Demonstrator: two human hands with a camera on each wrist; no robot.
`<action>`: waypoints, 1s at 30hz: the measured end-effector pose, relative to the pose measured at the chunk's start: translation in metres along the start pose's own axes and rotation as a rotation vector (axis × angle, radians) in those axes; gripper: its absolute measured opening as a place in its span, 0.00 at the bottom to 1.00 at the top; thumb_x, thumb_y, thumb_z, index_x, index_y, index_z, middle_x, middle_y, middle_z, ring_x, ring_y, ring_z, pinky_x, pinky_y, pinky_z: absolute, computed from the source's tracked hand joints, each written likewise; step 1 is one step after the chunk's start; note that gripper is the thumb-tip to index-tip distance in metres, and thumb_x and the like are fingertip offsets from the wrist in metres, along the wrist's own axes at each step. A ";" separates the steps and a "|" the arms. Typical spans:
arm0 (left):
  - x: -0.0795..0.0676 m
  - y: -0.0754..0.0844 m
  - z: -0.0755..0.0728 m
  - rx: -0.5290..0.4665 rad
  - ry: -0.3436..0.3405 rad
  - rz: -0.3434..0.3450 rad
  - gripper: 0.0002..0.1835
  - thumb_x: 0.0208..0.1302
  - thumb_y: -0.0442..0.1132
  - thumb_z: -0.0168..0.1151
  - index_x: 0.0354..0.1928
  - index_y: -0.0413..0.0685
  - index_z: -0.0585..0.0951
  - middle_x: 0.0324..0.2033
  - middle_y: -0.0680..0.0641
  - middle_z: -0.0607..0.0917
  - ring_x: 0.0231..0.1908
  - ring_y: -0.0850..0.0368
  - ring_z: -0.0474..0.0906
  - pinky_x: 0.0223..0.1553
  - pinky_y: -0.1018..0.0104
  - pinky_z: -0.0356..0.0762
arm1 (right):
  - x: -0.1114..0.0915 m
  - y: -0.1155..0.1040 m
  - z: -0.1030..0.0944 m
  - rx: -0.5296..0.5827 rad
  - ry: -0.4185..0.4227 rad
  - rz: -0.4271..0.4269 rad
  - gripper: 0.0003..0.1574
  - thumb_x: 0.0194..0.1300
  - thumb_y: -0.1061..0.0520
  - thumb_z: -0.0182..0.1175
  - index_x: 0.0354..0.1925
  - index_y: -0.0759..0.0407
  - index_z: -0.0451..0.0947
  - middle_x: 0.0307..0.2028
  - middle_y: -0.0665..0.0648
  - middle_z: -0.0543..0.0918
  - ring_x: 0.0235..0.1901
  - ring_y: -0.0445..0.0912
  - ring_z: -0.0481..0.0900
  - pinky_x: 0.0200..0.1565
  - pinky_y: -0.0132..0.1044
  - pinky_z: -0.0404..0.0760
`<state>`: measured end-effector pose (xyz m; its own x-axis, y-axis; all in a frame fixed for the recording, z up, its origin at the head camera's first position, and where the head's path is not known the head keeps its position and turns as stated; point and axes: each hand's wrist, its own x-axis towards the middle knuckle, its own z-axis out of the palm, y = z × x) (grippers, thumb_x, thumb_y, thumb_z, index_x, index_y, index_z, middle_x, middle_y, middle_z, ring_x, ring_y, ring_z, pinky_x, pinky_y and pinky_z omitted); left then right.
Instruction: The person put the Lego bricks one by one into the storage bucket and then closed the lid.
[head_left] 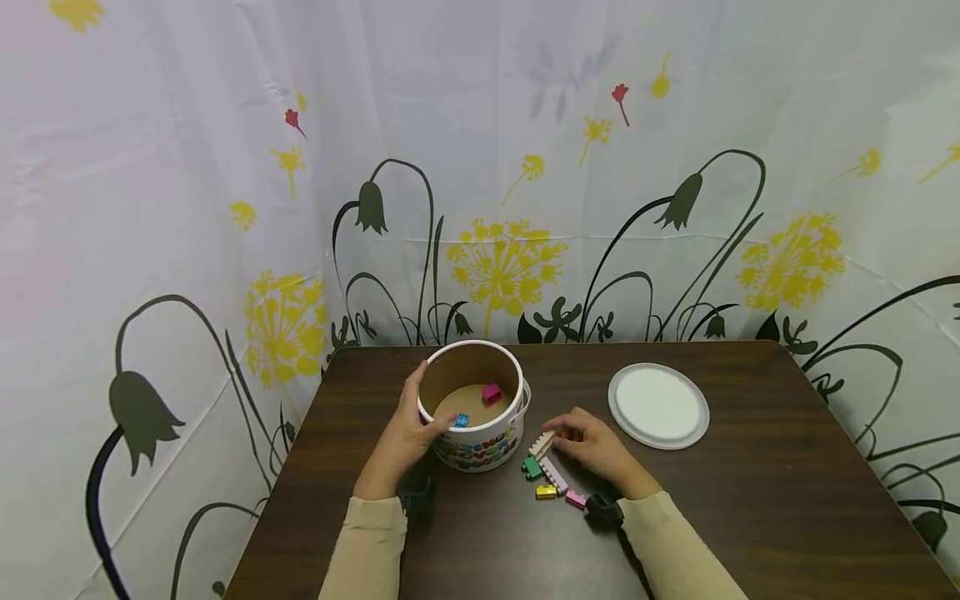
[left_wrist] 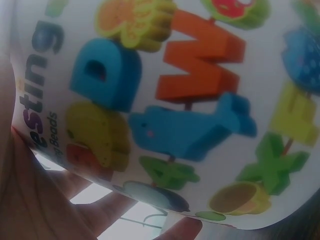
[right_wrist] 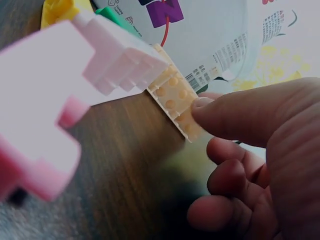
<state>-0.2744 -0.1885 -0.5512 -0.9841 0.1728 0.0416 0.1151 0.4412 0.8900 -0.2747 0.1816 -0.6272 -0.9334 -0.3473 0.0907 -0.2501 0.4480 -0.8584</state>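
My left hand [head_left: 403,437] grips a white bucket [head_left: 468,456] at its left side, thumb at the near rim. In the left wrist view the bucket wall [left_wrist: 200,135] carries printed letters and animals. Inside lie a magenta brick [head_left: 491,393] and a blue brick [head_left: 462,420]. Right of the bucket, my right hand [head_left: 596,450] pinches one end of a beige toy brick [right_wrist: 172,95], studless underside showing. Close by are a green brick [head_left: 532,468], a long pale pink brick [head_left: 553,475], a yellow brick [head_left: 546,493] and a pink brick [head_left: 575,498].
A round white lid [head_left: 658,406] lies on the dark wooden table [head_left: 750,500] to the right. The bucket's handle [head_left: 525,400] hangs on its right side. Behind the table's far edge hangs a white flowered curtain [head_left: 480,125].
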 end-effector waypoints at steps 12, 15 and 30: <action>-0.001 -0.001 0.000 0.001 0.002 0.000 0.58 0.68 0.57 0.72 0.89 0.68 0.44 0.84 0.38 0.56 0.77 0.28 0.66 0.75 0.28 0.66 | 0.001 -0.002 -0.002 0.009 -0.006 0.038 0.13 0.71 0.57 0.73 0.52 0.46 0.91 0.40 0.55 0.76 0.30 0.43 0.74 0.27 0.33 0.78; 0.000 -0.001 -0.001 -0.001 0.003 0.001 0.58 0.69 0.56 0.72 0.89 0.68 0.44 0.84 0.38 0.57 0.76 0.28 0.66 0.74 0.28 0.67 | 0.001 -0.002 -0.002 0.010 0.004 0.042 0.11 0.71 0.57 0.74 0.51 0.46 0.91 0.40 0.56 0.76 0.30 0.44 0.74 0.26 0.34 0.78; 0.000 0.001 0.000 0.015 0.014 -0.004 0.57 0.69 0.58 0.72 0.88 0.70 0.45 0.84 0.40 0.57 0.76 0.28 0.66 0.75 0.27 0.65 | 0.001 0.007 -0.004 0.159 0.004 0.154 0.06 0.76 0.54 0.68 0.49 0.47 0.85 0.35 0.56 0.81 0.27 0.48 0.78 0.26 0.40 0.82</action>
<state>-0.2739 -0.1879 -0.5508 -0.9863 0.1586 0.0450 0.1135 0.4550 0.8832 -0.2782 0.1874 -0.6309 -0.9583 -0.2820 -0.0458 -0.0613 0.3598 -0.9310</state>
